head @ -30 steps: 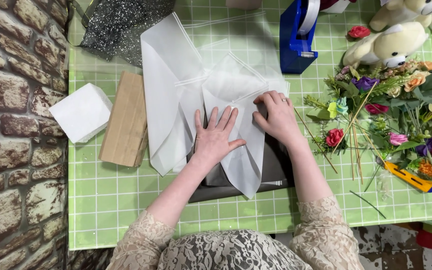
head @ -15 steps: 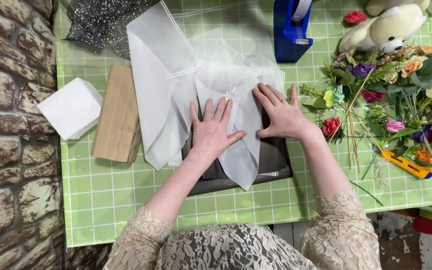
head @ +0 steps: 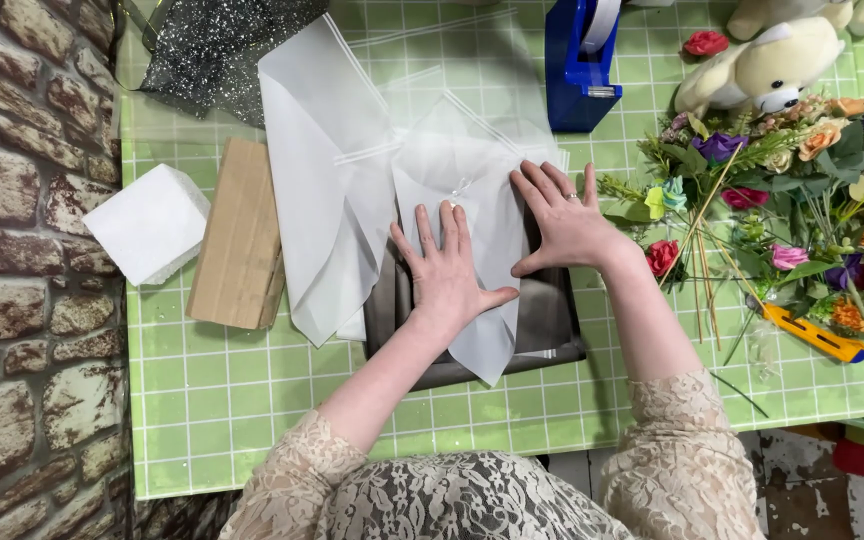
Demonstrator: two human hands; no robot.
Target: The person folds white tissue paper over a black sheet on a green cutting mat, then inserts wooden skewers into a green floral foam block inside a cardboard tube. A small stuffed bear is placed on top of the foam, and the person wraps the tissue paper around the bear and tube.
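My left hand point(head: 449, 268) lies flat, fingers spread, on a folded sheet of white translucent paper point(head: 457, 205). My right hand point(head: 564, 218) presses flat on the same paper just to the right, a ring on one finger. The paper lies over a dark grey pad point(head: 548, 318) on the green checked table point(head: 252, 400). A larger white paper sheet point(head: 322, 170) spreads to the left of my hands.
A brown cardboard block point(head: 242, 235) and a white foam block point(head: 150, 222) lie at left. Glittery black mesh point(head: 217, 50) is at the top left, a blue tape dispenser point(head: 579, 70) behind. Loose flowers point(head: 782, 210), a plush toy point(head: 767, 65) and a yellow knife point(head: 814, 335) sit right.
Both hands stay flat on the white paper while the view shifts; the right hand has slid slightly right and its fingers have spread wider.
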